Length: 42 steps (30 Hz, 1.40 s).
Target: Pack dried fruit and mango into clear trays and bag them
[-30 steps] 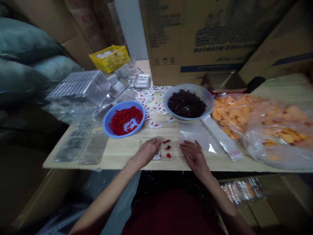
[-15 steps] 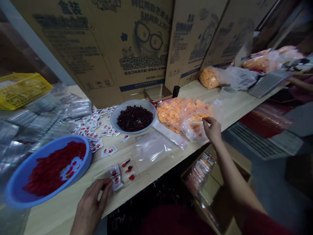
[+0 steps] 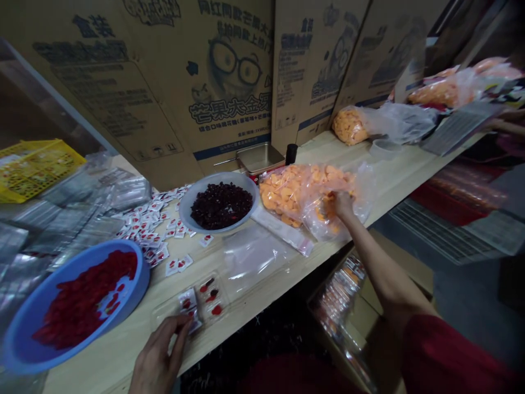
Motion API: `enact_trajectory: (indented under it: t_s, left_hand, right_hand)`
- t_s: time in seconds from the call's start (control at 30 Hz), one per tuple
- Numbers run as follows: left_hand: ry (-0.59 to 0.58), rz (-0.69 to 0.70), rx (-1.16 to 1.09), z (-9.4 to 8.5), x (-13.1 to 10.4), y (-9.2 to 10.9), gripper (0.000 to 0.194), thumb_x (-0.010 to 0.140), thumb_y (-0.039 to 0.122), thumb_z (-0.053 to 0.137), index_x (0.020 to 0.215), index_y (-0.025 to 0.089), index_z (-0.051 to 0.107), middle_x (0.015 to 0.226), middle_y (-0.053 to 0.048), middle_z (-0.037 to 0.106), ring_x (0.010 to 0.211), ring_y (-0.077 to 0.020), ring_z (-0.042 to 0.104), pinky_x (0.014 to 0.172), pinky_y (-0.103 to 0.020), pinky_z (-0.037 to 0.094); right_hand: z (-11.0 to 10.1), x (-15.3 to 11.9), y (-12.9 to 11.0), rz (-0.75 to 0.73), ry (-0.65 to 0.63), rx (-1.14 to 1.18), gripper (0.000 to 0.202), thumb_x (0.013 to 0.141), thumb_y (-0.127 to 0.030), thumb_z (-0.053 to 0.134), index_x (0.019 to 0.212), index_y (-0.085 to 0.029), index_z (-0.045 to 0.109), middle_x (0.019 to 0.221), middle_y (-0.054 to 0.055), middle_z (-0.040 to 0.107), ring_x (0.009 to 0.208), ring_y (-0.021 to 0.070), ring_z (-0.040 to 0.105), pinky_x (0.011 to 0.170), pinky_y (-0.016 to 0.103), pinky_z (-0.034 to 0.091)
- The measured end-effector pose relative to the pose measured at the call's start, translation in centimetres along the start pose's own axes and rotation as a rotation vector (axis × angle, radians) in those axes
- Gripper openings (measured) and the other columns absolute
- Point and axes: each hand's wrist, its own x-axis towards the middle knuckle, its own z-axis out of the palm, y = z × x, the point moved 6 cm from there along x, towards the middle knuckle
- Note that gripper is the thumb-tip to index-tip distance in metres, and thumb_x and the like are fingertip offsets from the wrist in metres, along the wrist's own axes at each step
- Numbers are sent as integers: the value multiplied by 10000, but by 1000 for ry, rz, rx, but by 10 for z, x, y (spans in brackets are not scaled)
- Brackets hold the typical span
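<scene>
My left hand (image 3: 159, 350) rests at the near left of a clear plastic tray (image 3: 223, 298), thumb and forefinger pinched at a small white sachet (image 3: 188, 301) with red print. In the tray's other side lie several small red and dark pieces (image 3: 213, 295). My right hand (image 3: 343, 204) reaches into an open clear bag (image 3: 363, 189) of orange pieces (image 3: 287, 189). Its fingers are curled among them, and the fingertips are partly hidden, so what they grip cannot be made out.
A blue basin (image 3: 143, 276) of red pieces stands left, a pale bowl (image 3: 184, 210) of dark red pieces centrally. Loose sachets (image 3: 143, 224) lie between. Clear bags (image 3: 250, 251) lie flat in front. Cardboard boxes (image 3: 147, 104) line the back; an open carton (image 3: 404, 257) sits below the table edge.
My right hand has dipped lower and left into the bag of orange pieces. My left hand stays at the tray's sachets. The camera view has shifted slightly.
</scene>
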Motion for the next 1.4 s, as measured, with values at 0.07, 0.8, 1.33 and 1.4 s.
enact_trajectory:
  t_s: [0.07,0.8,1.33,1.4]
  left_hand:
    - [-5,-11,-11,4,4,0,186,927,412,518,993,285,637,962,-11,732,834,-219,717,743,-324,577]
    - [367,-574,-430,-31,-46,-54,240,917,382,576,1038,185,641,938,-41,690,752,-137,601,670,-239,453]
    - [288,-525,-126,-37,-50,-51,116,908,260,532,969,196,607,874,-25,639,776,-152,585,695,-258,432]
    - [218,-515,14,-33,-53,-43,70,899,246,540,916,198,588,861,-35,629,784,-169,586,692,-271,418]
  right_hand:
    - [-18,-12,4,37,-27,-36,171,844,-203,575,867,-91,702,906,143,690,843,227,635,835,433,491]
    - [99,-324,-416,-531,-903,967,243,786,-11,568,866,-207,686,874,26,596,818,176,583,724,297,454]
    - [112,-322,-397,-509,-933,985,284,838,-189,660,1118,-229,692,1089,72,648,1048,223,610,931,383,473]
    - [101,-320,-387,-506,-924,964,209,867,-210,640,1065,-229,706,1048,72,658,1004,220,625,904,382,485]
